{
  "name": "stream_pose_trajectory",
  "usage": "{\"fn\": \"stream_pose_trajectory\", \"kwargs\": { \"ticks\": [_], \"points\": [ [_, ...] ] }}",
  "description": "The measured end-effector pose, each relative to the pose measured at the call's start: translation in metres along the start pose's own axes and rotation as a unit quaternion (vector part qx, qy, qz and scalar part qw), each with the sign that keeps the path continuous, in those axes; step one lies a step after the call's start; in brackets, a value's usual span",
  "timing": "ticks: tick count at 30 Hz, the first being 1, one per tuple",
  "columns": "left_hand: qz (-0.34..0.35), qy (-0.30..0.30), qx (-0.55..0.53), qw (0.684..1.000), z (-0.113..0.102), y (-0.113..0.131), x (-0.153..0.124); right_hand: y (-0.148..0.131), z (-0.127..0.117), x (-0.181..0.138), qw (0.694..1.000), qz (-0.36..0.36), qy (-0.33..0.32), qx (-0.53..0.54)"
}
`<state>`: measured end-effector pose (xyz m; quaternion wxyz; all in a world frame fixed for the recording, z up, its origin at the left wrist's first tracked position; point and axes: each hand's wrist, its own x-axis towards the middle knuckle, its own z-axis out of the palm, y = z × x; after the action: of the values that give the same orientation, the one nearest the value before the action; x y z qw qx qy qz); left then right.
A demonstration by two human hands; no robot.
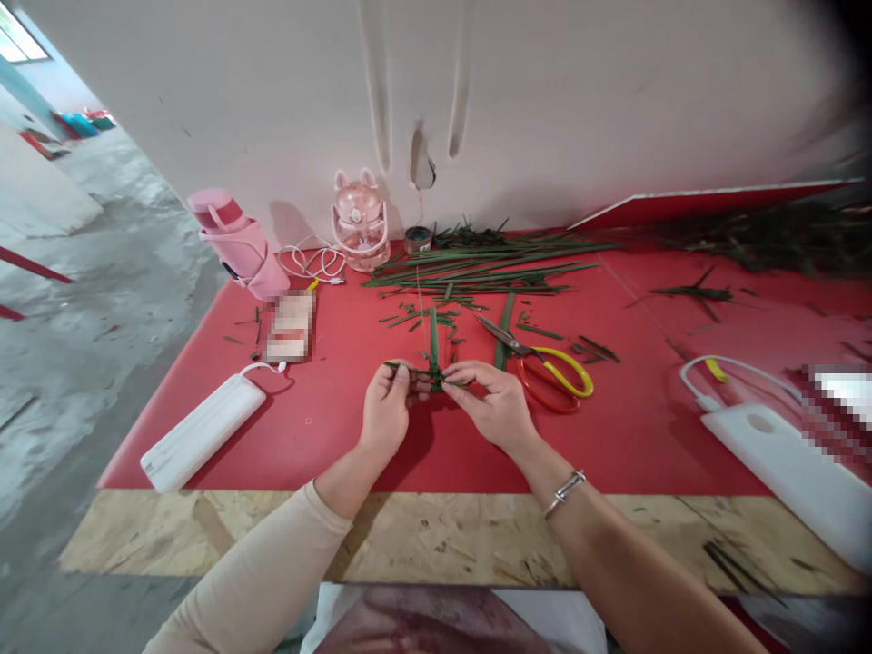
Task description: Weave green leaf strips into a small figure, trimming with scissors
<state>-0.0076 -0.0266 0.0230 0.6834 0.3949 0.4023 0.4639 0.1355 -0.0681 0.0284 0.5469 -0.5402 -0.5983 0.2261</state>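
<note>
Between my two hands a small woven piece of green leaf strips (pixel 434 350) is held above the red table top, one strip standing up from it and another reaching left. My left hand (pixel 390 404) is closed, pinching the left-hand strip between thumb and fingers. From the right, my right hand (pixel 491 400) pinches the piece at its middle with thumb and forefinger. Scissors (pixel 569 371) with one yellow and one red handle lie just beyond my right hand, blades partly apart. A broad leaf strip (pixel 505 327) rests under their blades. The exact weave is too small to make out.
Long green leaf strips (pixel 483 271) lie along the back, with cut scraps (pixel 419 316) in front. A pink flask (pixel 238 243), a pink jug-like bottle (pixel 361 227) and a small tub (pixel 418 240) stand at the wall. White power banks (pixel 204 436) lie left and right.
</note>
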Motion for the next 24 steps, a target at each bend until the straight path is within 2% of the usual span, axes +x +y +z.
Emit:
{"fn": "stream_pose_trajectory", "kwargs": {
  "ticks": [3, 6, 11, 13, 15, 17, 20, 22, 24],
  "points": [
    [0.028, 0.004, 0.026, 0.999, 0.002, 0.000, -0.001, 0.000, 0.001, -0.001, 1.000, 0.012, 0.000, 0.016],
    [0.049, 0.000, 0.049, 0.998, 0.005, 0.002, -0.004, 0.002, 0.003, -0.001, 0.995, 0.064, 0.013, 0.081],
    [0.137, 0.047, 0.089, 0.985, 0.002, 0.006, -0.005, 0.010, 0.003, 0.003, 0.951, 0.177, 0.058, 0.247],
    [0.133, 0.059, 0.088, 0.986, -0.001, 0.006, -0.003, 0.013, 0.002, 0.004, 0.933, 0.206, 0.060, 0.291],
    [0.092, 0.038, 0.076, 0.992, -0.002, 0.004, -0.002, 0.015, 0.002, 0.005, 0.922, 0.223, 0.050, 0.314],
    [0.057, -0.004, 0.055, 0.997, -0.001, 0.003, -0.002, 0.014, 0.002, 0.005, 0.920, 0.222, 0.044, 0.319],
    [0.066, -0.056, 0.038, 0.996, 0.001, 0.002, -0.003, 0.011, 0.003, 0.003, 0.943, 0.187, 0.032, 0.273],
    [0.078, -0.056, 0.040, 0.995, 0.001, 0.001, -0.002, 0.007, 0.004, 0.000, 0.971, 0.137, 0.023, 0.195],
    [0.062, -0.043, 0.031, 0.997, -0.001, -0.001, 0.000, 0.002, 0.004, -0.001, 0.992, 0.071, 0.015, 0.102]
  ]
}}
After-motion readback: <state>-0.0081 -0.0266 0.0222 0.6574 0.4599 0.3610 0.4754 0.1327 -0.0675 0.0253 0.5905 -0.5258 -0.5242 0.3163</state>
